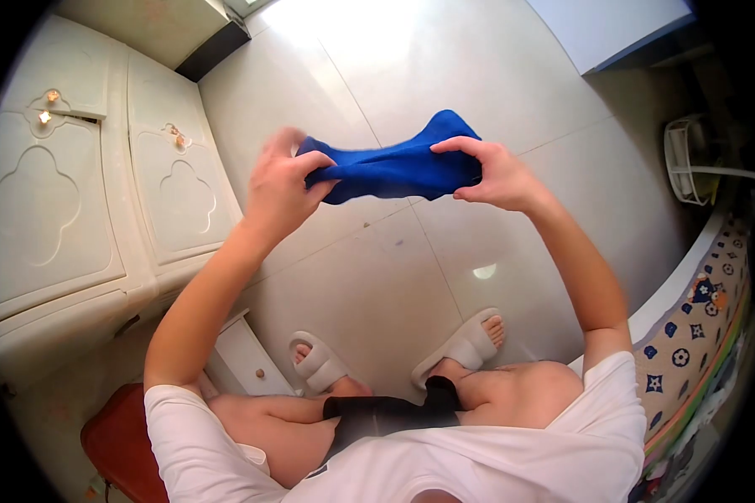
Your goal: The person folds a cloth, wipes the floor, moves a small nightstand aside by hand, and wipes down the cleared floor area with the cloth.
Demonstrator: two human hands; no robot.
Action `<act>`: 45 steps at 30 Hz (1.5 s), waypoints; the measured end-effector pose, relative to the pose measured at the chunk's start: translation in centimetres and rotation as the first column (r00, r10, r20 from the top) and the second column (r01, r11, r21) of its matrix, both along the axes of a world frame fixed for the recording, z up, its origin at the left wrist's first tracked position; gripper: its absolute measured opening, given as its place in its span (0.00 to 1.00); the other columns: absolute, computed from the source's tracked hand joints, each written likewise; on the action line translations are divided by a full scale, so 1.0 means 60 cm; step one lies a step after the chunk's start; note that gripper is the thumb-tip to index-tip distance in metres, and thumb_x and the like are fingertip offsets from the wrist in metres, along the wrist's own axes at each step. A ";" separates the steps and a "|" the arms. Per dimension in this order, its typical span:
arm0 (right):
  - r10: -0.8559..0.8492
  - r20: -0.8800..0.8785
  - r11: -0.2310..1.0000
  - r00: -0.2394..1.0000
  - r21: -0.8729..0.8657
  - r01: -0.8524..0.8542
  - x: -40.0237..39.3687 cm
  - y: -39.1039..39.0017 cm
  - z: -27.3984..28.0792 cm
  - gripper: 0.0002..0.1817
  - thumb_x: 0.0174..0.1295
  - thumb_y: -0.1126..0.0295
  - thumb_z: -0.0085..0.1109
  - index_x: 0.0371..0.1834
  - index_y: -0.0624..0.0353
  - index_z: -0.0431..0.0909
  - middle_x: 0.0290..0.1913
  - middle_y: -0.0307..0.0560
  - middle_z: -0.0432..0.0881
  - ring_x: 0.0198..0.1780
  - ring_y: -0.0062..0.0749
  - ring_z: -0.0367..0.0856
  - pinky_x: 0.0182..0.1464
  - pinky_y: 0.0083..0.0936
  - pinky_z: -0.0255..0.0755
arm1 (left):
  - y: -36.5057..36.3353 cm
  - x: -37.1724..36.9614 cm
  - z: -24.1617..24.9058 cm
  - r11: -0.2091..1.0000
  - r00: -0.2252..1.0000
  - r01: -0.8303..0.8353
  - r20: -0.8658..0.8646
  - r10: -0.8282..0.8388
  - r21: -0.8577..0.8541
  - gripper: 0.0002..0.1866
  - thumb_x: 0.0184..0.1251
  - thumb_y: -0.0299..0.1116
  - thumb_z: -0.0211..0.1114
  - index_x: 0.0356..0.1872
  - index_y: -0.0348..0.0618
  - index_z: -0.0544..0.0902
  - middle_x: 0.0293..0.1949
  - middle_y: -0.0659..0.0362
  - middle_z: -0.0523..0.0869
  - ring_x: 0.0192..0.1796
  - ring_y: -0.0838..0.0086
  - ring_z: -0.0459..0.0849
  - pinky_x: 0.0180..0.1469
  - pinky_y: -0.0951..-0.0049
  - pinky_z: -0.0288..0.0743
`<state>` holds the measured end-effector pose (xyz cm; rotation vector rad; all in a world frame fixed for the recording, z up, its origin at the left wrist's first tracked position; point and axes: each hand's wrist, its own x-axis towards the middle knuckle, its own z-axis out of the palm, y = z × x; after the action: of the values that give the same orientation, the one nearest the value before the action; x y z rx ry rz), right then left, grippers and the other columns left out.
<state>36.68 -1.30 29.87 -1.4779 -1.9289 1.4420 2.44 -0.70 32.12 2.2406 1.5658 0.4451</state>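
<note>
A blue piece of cloth [394, 172] is stretched sideways between my two hands, out in front of me above the tiled floor. Its kind does not show; it looks like a small folded garment with creases along its length. My left hand [289, 180] pinches the cloth's left end, thumb and fingers closed on the fabric. At the other end, my right hand [493, 176] grips it with the thumb below and the fingers above. One corner of the cloth rises above the rest near my right hand.
White cabinets [54, 201] with small knobs stand on the left. A low white drawer unit [256, 360] is beside my leg, near a red-brown seat [126, 440]. On the right are a patterned cover [679, 360] and a white wire rack [686, 163].
</note>
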 end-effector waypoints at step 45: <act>-0.571 0.523 0.766 0.633 0.616 0.182 0.097 -0.132 -0.407 0.42 0.76 0.46 0.57 0.88 0.52 0.59 0.88 0.52 0.56 0.89 0.54 0.50 0.85 0.62 0.45 | -0.324 0.296 -0.377 0.764 0.869 0.120 0.440 0.228 -0.634 0.47 0.70 0.34 0.68 0.88 0.51 0.56 0.83 0.45 0.66 0.82 0.47 0.66 0.81 0.48 0.62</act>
<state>42.52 -9.19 5.44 -2.1398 -1.9167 0.0961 20.18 -20.16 9.51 1.4019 1.2477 0.3764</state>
